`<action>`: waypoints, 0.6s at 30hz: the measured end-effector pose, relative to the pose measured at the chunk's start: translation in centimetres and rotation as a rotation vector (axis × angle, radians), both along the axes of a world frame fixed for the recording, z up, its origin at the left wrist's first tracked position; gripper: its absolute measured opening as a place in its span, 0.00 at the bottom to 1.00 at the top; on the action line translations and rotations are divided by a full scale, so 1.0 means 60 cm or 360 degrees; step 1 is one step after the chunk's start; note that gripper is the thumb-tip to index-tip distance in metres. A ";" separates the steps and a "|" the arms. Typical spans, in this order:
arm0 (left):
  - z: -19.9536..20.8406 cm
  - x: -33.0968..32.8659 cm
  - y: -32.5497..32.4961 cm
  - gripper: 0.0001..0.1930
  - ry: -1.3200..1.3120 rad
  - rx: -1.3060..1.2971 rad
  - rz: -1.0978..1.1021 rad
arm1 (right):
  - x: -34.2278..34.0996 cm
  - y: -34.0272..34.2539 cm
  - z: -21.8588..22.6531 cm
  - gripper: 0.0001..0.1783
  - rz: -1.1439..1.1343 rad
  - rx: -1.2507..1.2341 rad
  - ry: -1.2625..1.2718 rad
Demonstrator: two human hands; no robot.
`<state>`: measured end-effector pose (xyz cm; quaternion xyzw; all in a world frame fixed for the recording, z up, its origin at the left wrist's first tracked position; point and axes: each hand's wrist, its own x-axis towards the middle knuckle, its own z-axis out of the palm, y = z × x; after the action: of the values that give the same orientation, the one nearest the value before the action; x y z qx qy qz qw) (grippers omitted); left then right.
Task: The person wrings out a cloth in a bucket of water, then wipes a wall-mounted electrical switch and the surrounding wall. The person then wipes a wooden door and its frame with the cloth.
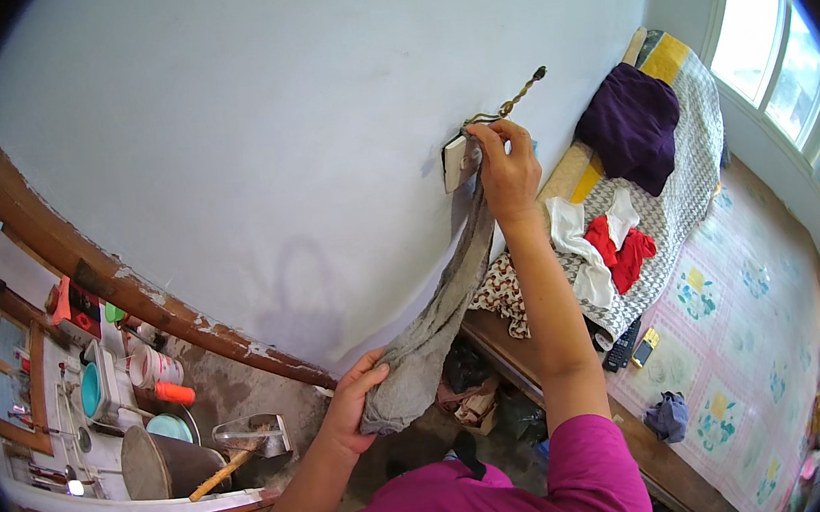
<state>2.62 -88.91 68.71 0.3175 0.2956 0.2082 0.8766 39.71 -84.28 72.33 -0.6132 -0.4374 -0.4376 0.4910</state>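
A long grey cloth (418, 359) hangs slantwise in front of the white wall. Its lower, bunched end is gripped by my left hand (353, 400), thumb on top and fingers beneath. Higher up and to the right, my right hand (508, 163) is closed in a pinch on the cloth's upper end. Just beside those fingertips, a small white box (457, 164) with a dark edge is fixed to the wall. Above it runs a twisted brown cord (516, 98) ending in a dark tip. Whether my right fingers also touch the box or cord is hidden.
At right, a patterned bed platform (730, 294) holds a folded quilt (700, 144), purple cloth (630, 126), red and white clothes (617, 251), a remote control (623, 344) and a grey crumpled cloth (666, 418). Lower left are a large pot (158, 463), a bucket (152, 368) and a wooden beam (153, 300).
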 end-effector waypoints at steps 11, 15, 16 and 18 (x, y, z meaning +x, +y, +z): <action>-0.008 -0.020 0.003 0.21 0.0059 -0.0006 0.0033 | -0.033 -0.009 0.006 0.16 0.0148 0.0074 0.0143; 0.001 -0.010 -0.005 0.19 0.0056 0.0011 0.0028 | -0.031 -0.011 0.006 0.16 0.0081 0.0043 0.0223; 0.001 -0.011 -0.005 0.19 0.0052 -0.0001 0.0015 | -0.034 -0.009 0.005 0.16 0.0065 0.0056 0.0249; -0.002 -0.014 -0.006 0.19 0.0046 -0.0026 -0.0001 | -0.039 -0.001 0.004 0.16 0.0040 0.0081 0.0302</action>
<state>1.80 -89.27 68.61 0.3133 0.3099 0.2007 0.8749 37.36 -84.33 72.56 -0.6337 -0.3855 -0.3823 0.5511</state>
